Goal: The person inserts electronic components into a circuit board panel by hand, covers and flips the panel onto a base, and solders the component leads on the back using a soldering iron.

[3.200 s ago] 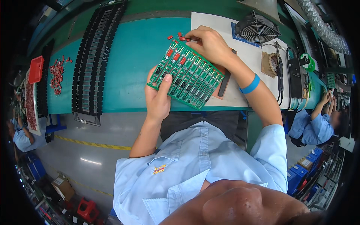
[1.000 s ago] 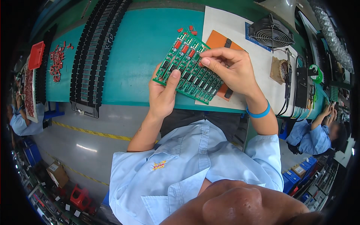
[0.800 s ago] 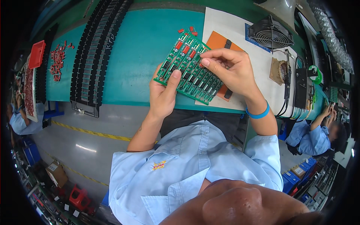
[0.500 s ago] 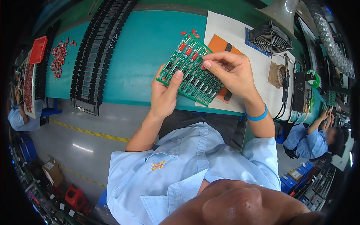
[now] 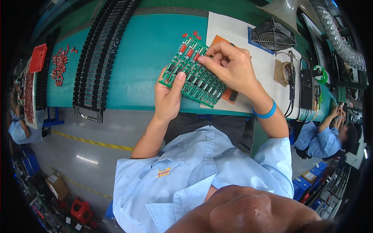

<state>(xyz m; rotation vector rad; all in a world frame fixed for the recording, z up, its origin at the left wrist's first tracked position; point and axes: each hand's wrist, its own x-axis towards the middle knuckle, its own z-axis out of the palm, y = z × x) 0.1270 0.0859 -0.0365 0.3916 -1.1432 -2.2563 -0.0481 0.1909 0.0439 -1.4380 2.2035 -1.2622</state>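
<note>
Since a moment ago your right hand [image 5: 229,64] has slid toward the far end of the green circuit board [image 5: 194,72], fingertips pinched at its red components; your left hand [image 5: 169,95] clamps the near edge, steadying it above the teal bench [image 5: 136,58].

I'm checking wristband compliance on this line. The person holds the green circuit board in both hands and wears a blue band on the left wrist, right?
Not quite. The head view shows the blue band on the right wrist. The rest holds: left hand and right hand both hold the green circuit board.
</note>
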